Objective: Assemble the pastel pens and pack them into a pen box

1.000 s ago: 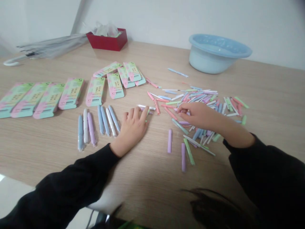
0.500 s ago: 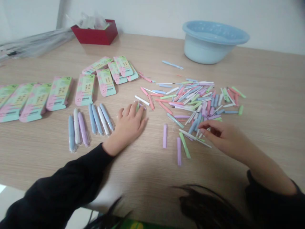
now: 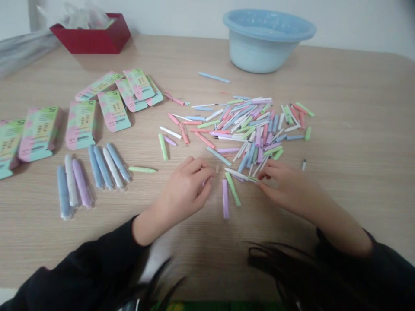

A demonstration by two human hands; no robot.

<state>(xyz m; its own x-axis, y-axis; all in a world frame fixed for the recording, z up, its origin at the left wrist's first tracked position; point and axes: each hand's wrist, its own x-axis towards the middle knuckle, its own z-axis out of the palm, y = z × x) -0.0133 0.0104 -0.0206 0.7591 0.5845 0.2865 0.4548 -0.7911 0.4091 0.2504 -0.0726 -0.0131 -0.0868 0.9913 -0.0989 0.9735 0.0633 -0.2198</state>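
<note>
My left hand [image 3: 184, 188] rests on the wooden table [image 3: 356, 129] with its fingers curled over a short purple pen piece [image 3: 206, 179]. The fingertips of my right hand [image 3: 285, 188] are pinched at the end of a thin white stick [image 3: 240, 175], at the near edge of a scattered pile of pastel pen parts [image 3: 253, 125]. Between the hands lie another purple piece [image 3: 225, 198] and a green piece [image 3: 233, 189].
Two bundles of wrapped pens [image 3: 106, 162] [image 3: 71, 185] lie at the left, with a loose green pen [image 3: 142, 169] beside them. Pastel card packs [image 3: 81, 123] sit further back. A blue basin [image 3: 266, 39] and a red box [image 3: 90, 32] stand by the wall.
My left hand left the green pen and moved right, closing over the purple piece. My right hand drew back from the middle of the pile to its near edge. The view tilted down.
</note>
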